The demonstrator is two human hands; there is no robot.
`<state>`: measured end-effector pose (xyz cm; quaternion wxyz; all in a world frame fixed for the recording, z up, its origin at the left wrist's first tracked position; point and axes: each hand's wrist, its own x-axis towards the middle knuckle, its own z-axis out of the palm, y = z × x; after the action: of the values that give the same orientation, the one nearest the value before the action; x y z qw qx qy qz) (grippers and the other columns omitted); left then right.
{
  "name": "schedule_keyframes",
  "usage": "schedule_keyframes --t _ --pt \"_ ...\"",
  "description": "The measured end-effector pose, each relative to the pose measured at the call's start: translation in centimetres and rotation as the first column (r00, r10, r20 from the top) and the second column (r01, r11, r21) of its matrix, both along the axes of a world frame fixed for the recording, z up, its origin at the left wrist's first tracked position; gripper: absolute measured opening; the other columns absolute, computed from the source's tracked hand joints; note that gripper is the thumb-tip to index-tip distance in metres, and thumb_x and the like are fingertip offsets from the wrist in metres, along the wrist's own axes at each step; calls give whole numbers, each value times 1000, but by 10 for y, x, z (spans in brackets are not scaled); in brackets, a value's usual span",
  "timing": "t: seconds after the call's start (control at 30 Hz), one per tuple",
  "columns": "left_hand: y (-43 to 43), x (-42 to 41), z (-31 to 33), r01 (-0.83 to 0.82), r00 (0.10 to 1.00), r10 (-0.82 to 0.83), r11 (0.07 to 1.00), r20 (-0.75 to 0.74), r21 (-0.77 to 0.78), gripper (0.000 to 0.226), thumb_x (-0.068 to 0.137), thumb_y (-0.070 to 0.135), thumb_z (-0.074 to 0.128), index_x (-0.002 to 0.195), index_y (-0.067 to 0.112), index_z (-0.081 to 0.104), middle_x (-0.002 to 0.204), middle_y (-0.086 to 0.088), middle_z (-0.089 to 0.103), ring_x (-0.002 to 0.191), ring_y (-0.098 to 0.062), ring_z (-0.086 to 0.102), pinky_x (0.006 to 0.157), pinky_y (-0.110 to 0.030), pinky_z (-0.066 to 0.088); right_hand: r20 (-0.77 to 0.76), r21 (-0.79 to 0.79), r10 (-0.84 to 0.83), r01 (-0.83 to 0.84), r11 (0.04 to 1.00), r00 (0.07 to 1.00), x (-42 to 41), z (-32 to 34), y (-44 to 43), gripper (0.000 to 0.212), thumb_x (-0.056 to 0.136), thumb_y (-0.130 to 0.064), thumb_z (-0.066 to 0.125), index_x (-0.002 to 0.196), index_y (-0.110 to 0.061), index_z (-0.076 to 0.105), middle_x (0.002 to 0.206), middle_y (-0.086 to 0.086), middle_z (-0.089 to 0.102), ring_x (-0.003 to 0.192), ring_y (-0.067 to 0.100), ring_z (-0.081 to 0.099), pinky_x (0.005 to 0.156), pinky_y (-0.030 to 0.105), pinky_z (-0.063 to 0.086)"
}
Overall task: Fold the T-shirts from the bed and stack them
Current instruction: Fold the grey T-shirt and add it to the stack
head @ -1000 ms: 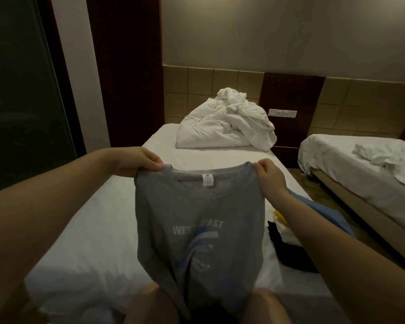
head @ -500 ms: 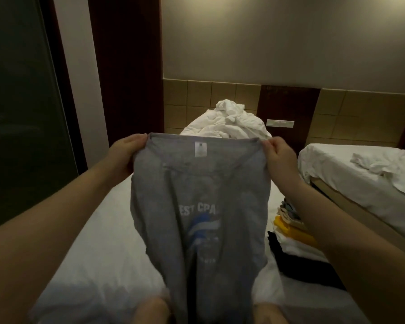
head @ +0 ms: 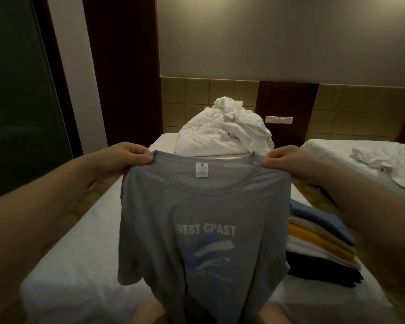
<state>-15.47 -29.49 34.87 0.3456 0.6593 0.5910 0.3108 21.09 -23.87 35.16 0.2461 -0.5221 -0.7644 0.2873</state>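
Observation:
A grey T-shirt (head: pixel 204 220) with white lettering and a blue print hangs in front of me, held up by its shoulders above the white bed (head: pixel 80 242). My left hand (head: pixel 124 156) pinches the left shoulder and my right hand (head: pixel 288 160) pinches the right one. The shirt's hem drapes down over my knees. To the right on the bed lies a stack of folded T-shirts (head: pixel 320 242), blue on top, then beige, yellow, white and black; my right forearm and the held shirt cover part of it.
A crumpled white duvet (head: pixel 225 132) is heaped at the head of the bed. A second bed (head: pixel 365 160) with rumpled white linen stands to the right across a narrow gap. A dark glass panel (head: pixel 17 94) lines the left side.
My hands rose with the shirt, then came down a little and spread it wider. The sleeves have opened out and the stack of folded shirts shows more fully.

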Motion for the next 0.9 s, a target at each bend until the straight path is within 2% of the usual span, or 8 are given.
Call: schedule_keyframes --t 0.23,0.33,0.47,0.53,0.63,0.73,0.83,0.9 --pt "8 12 0 -187 979 180 980 97 72 34 92 36 50 98 6 65 92 -10 63 85 -24 60 72 -31 49 -214 111 -133 160 981 968 -7 0 9 24 91 -30 57 97 -10 66 91 8 65 83 20 61 64 25 46" --pt "6 27 -2 -196 979 200 975 29 -104 36 86 40 57 99 8 67 97 -11 67 89 -26 64 78 -35 52 -240 -102 -286 269 958 928 -19 -1 10 18 88 -26 61 89 -8 62 88 8 62 79 21 60 60 27 45" --pt "4 67 -3 -257 718 354 935 600 -243 29 79 30 69 92 5 65 74 -8 72 70 -19 68 57 -25 56 -597 -474 -424 127 871 681 -44 -2 -5 13 88 -18 60 87 -6 57 84 11 63 78 23 61 72 36 51" --pt "-5 98 -6 -211 621 331 944 711 -254 20 87 23 63 78 6 63 57 -6 68 50 -16 65 44 -21 52 -680 -511 -419 20 859 602 -63 -6 -19 12 89 -16 57 83 -6 59 72 10 63 65 19 61 64 31 52" --pt "-16 138 -24 -252 696 243 964 676 -87 20 91 23 57 79 10 65 68 -4 70 60 -14 66 53 -20 50 -747 -481 -407 -5 876 526 -97 -19 -46 21 91 -14 56 71 -8 56 42 -1 51 34 4 47 36 16 40" --pt "-31 157 -45 -354 834 230 920 502 167 23 95 26 51 87 8 63 80 -9 66 73 -15 59 62 -24 48 -794 -446 -378 -34 894 477 -116 -41 -77 17 93 -19 54 83 -7 59 48 0 52 35 3 46 37 14 38" --pt "-46 161 -62 -423 845 274 868 460 261 24 96 26 48 81 10 60 77 -6 63 73 -16 59 65 -25 50 -857 -402 -339 -92 911 388 -120 -56 -103 18 93 -20 54 83 -7 62 46 -3 57 38 3 50 41 15 43" --pt "-52 160 -68 -444 835 292 858 466 257 24 96 25 47 75 20 59 75 2 63 75 -16 62 63 -22 51 -835 -344 -269 -71 936 481 -122 -60 -110 20 93 -21 56 78 -8 62 46 -3 56 38 3 49 43 17 43"
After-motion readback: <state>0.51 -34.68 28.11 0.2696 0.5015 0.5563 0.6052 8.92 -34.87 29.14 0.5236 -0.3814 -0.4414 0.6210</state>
